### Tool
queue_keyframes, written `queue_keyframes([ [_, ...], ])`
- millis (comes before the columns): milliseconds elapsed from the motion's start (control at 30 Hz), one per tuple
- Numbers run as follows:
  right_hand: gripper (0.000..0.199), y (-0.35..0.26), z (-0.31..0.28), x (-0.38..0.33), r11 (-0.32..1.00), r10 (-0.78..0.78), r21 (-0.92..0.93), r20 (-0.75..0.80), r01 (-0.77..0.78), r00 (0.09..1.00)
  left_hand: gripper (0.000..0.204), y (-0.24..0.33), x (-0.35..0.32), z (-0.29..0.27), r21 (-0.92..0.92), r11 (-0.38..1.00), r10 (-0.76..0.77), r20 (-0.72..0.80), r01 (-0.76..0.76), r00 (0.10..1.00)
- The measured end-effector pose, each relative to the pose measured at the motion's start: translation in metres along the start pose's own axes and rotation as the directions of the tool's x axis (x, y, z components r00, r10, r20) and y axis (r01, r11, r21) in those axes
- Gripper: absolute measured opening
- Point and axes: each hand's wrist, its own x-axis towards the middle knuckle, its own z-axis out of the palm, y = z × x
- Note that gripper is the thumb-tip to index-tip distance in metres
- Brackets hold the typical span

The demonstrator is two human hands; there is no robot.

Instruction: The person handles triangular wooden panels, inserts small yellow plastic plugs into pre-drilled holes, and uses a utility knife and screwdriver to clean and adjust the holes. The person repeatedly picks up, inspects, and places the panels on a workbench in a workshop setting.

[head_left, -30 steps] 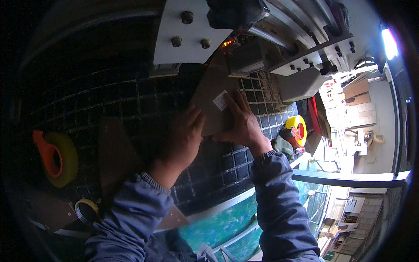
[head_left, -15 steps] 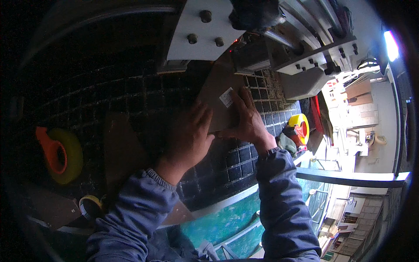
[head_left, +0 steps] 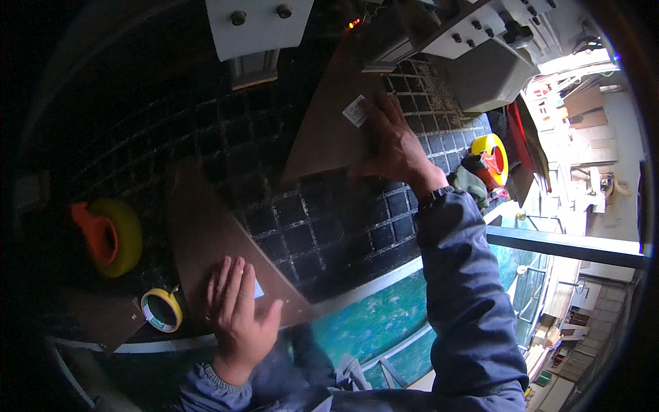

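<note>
My right hand [head_left: 398, 144] lies with fingers stretched along the right edge of a brown wedge-shaped board [head_left: 322, 130]. A white printed label [head_left: 355, 110] is stuck on that board, beside my fingertips. The board's narrow far end runs in under the machine [head_left: 257, 31]. My left hand [head_left: 244, 319] rests flat, fingers extended, on a second brown tapering board [head_left: 206, 226] at the near left. Part of a white label [head_left: 258, 289] shows beside its fingers. Neither hand grips anything that I can see.
Both boards lie on a black gridded bed [head_left: 295, 230]. Left are a yellow tape roll with orange holder [head_left: 103, 237], a small yellow tape roll [head_left: 162, 309] and another brown board [head_left: 103, 319]. A yellow-and-red tape dispenser [head_left: 489, 161] stands right, near a metal bar [head_left: 563, 247].
My left hand has left the far board and moved down left onto the near one. My right hand stays on the far board. The view has shifted, too.
</note>
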Motion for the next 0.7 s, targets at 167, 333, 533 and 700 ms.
queue_keyframes([
  [167,0.122,0.002,-0.001,0.001,0.998,-0.033,0.046,-0.036,0.035,0.999,0.061,-0.016,-0.017,0.018,0.100,0.990,0.104,-0.019,-0.102,0.994],
  [333,0.122,0.004,-0.002,0.002,0.997,-0.029,0.069,-0.025,0.030,0.999,0.055,-0.034,0.010,0.024,0.130,0.973,0.196,-0.045,-0.189,0.980],
  [533,0.123,0.016,-0.005,0.002,0.995,-0.061,0.073,-0.008,0.062,0.998,0.054,-0.046,0.047,0.022,0.149,0.945,0.307,-0.095,-0.291,0.947],
  [700,0.124,0.021,-0.010,0.001,0.996,-0.042,0.078,0.040,0.039,0.998,0.053,-0.050,0.067,0.021,0.123,0.946,0.314,-0.106,-0.301,0.943],
])
